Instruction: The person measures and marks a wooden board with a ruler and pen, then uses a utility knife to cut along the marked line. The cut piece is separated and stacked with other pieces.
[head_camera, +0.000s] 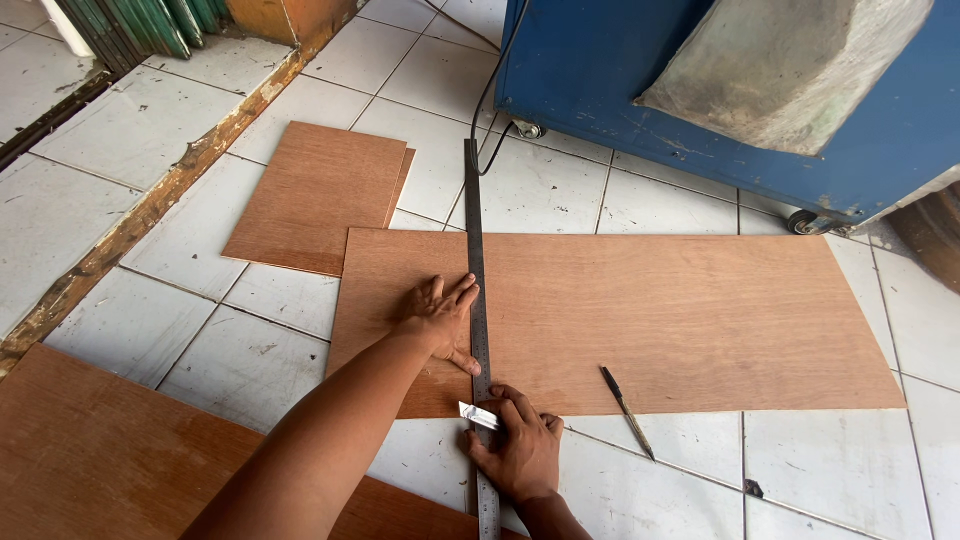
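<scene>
A long brown plywood sheet (680, 310) lies flat on the white tiled floor. Across its left part runs a long steel ruler (474, 230), from near the blue machine down past the sheet's near edge. My left hand (437, 317) lies flat on the sheet just left of the ruler, fingers spread, thumb against the ruler's edge. My right hand (520, 448) sits at the sheet's near edge and grips a small silver cutter blade (478, 414) held against the ruler.
A dark pencil-like tool (626, 411) lies on the sheet's near edge to the right. Smaller plywood pieces (320, 190) lie at the back left, another board (90, 460) at the front left. A blue wheeled machine (600, 80) with a black cable stands behind.
</scene>
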